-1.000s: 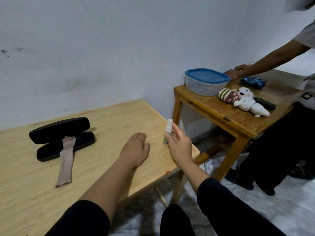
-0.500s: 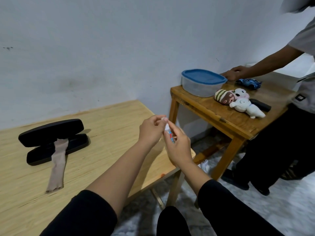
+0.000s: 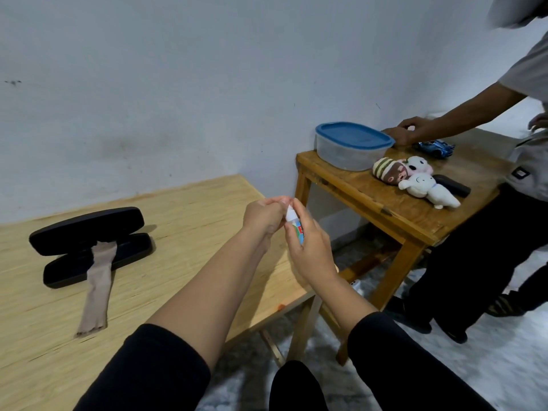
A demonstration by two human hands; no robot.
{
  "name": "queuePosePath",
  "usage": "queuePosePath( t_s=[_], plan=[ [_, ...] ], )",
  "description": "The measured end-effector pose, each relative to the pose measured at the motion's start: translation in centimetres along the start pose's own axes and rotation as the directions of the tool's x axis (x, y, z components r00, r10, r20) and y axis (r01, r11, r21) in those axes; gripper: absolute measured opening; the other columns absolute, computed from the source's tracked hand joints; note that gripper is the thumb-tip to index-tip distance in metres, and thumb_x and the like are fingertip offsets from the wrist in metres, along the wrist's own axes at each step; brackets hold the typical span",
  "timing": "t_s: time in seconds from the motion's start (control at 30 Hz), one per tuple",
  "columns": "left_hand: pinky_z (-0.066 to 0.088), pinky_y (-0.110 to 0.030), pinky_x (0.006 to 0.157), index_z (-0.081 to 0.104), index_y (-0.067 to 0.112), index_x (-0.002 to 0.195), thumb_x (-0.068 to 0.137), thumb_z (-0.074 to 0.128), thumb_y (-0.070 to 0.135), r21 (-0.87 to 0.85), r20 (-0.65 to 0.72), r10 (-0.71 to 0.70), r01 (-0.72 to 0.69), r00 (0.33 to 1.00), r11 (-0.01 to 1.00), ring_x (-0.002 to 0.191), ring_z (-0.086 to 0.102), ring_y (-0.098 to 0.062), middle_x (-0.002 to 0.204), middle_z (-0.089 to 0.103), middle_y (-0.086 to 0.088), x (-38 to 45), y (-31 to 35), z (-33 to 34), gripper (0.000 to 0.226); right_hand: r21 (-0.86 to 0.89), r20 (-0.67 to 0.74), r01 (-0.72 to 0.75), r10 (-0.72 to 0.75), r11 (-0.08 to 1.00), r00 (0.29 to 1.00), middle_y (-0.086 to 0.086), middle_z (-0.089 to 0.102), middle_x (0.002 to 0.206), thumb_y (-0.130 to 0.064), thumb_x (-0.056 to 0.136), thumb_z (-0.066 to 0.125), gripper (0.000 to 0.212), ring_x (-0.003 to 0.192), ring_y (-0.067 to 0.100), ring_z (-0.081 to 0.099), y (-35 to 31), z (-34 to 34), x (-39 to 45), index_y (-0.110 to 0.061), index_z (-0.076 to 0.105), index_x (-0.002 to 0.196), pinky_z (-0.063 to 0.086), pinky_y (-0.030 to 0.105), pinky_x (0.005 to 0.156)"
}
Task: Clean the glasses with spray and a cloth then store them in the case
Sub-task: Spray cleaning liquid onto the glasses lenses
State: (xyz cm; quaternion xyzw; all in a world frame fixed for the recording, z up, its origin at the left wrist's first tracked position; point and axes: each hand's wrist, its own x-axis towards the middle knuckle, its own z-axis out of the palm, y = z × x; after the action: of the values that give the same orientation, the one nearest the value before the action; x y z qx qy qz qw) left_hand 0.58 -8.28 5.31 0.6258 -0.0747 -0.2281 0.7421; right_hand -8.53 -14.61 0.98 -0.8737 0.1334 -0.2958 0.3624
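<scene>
Here right hand point(image 3: 311, 250) grips spray bottle point(image 3: 295, 226); left hand point(image 3: 262, 216) pinches its cap.

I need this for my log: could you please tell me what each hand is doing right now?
Left hand: pinches the top of the spray bottle.
Right hand: holds the spray bottle.

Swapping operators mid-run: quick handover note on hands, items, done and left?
Right hand grips the small white spray bottle with coloured label. Left hand pinches its white top.
Black hard glasses case lies open on the light wooden table, beige cloth strip draped over its front edge.
Glasses: not visible.
Done: bottle picked up.
Left: spray, wipe, store, close case.
</scene>
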Motion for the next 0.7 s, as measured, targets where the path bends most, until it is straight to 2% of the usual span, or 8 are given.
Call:
queuePosePath(
  t_s=[0.1,0.17,0.27,0.37,0.43,0.5,0.57,0.7],
  plan=[
    [0.045,-0.019,0.058,0.060,0.018,0.060,0.084,0.055,0.002,-0.081,-0.189,0.118,-0.135,0.975,0.988,0.057,0.059,-0.008,0.046,0.062,0.009,2.5,2.3,-3.0,0.030,-0.062,0.070,0.004,0.000,0.998,0.998,0.006,0.048,0.136,-0.025,0.098,0.042,0.049,0.117,0.016,0.049,0.9,-0.5,-1.6,-0.022,0.028,0.145,0.035,0.017,0.087],
    [0.045,-0.022,0.067,0.064,0.021,0.065,0.082,0.062,0.016,0.109,-0.283,0.239,-0.216,0.929,0.970,0.069,0.063,-0.011,0.063,0.068,0.007,3.3,3.5,-5.3,0.018,-0.057,0.061,-0.042,0.046,0.997,0.997,0.005,0.047,0.138,-0.025,0.098,0.042,0.049,0.119,0.015,0.048,1.7,-0.8,-2.4,-0.021,0.028,0.145,0.033,0.015,0.086],
    [0.045,-0.025,0.078,0.067,0.023,0.081,0.080,0.069,0.024,0.333,-0.158,0.298,-0.233,0.941,0.914,0.081,0.062,-0.012,0.083,0.068,0.000,2.2,2.1,-6.1,0.002,0.006,0.012,-0.087,0.087,0.996,0.996,0.002,0.045,0.139,-0.025,0.097,0.044,0.048,0.114,0.005,0.045,1.7,-1.1,-2.0,-0.020,0.031,0.143,0.034,0.003,0.077],
    [0.045,-0.024,0.081,0.069,0.024,0.093,0.081,0.069,0.022,0.442,-0.034,0.282,-0.239,0.959,0.865,0.082,0.062,-0.011,0.087,0.069,0.001,0.6,-1.5,-5.4,0.012,0.090,-0.035,-0.082,0.085,0.993,0.996,-0.005,0.047,0.130,-0.025,0.097,0.046,0.046,0.107,0.002,0.046,1.0,-1.1,-1.4,-0.021,0.035,0.141,0.036,0.001,0.076],
    [0.044,-0.021,0.078,0.070,0.023,0.094,0.080,0.070,0.021,0.501,0.009,0.284,-0.250,0.959,0.829,0.086,0.062,-0.010,0.091,0.070,0.002,-0.1,-3.6,-5.0,0.014,0.151,-0.059,-0.069,0.079,0.986,0.995,-0.008,0.050,0.120,-0.026,0.095,0.048,0.043,0.098,0.009,0.054,0.8,-0.9,-1.2,-0.027,0.037,0.137,0.047,0.013,0.078],
    [0.040,-0.012,0.070,0.070,0.023,0.093,0.080,0.070,0.020,0.508,0.000,0.258,-0.223,0.966,0.832,0.086,0.061,-0.006,0.092,0.069,0.005,-0.8,-4.9,-4.6,0.014,0.194,-0.064,-0.076,0.090,0.978,0.994,-0.005,0.056,0.108,-0.028,0.094,0.051,0.038,0.084,0.018,0.061,0.8,-0.8,-1.1,-0.038,0.038,0.128,0.056,0.038,0.073],
    [0.038,-0.011,0.070,0.070,0.022,0.094,0.080,0.070,0.019,0.526,0.008,0.249,-0.216,0.968,0.822,0.087,0.060,-0.006,0.092,0.069,0.006,-1.3,-5.7,-4.2,0.014,0.218,-0.066,-0.099,0.116,0.971,0.991,-0.002,0.058,0.097,-0.029,0.092,0.053,0.035,0.075,0.023,0.062,1.0,-0.7,-1.1,-0.044,0.038,0.120,0.056,0.045,0.067],
    [0.046,-0.024,0.087,0.071,0.023,0.094,0.077,0.072,0.021,0.640,0.071,0.285,-0.263,0.956,0.722,0.090,0.064,-0.012,0.093,0.073,0.002,-1.3,-6.9,-4.3,0.017,0.239,-0.095,-0.115,0.141,0.964,0.985,0.002,0.060,0.098,-0.031,0.091,0.055,0.037,0.071,0.011,0.060,1.3,-0.7,-0.9,-0.042,0.038,0.122,0.051,0.023,0.060]
  ],
)
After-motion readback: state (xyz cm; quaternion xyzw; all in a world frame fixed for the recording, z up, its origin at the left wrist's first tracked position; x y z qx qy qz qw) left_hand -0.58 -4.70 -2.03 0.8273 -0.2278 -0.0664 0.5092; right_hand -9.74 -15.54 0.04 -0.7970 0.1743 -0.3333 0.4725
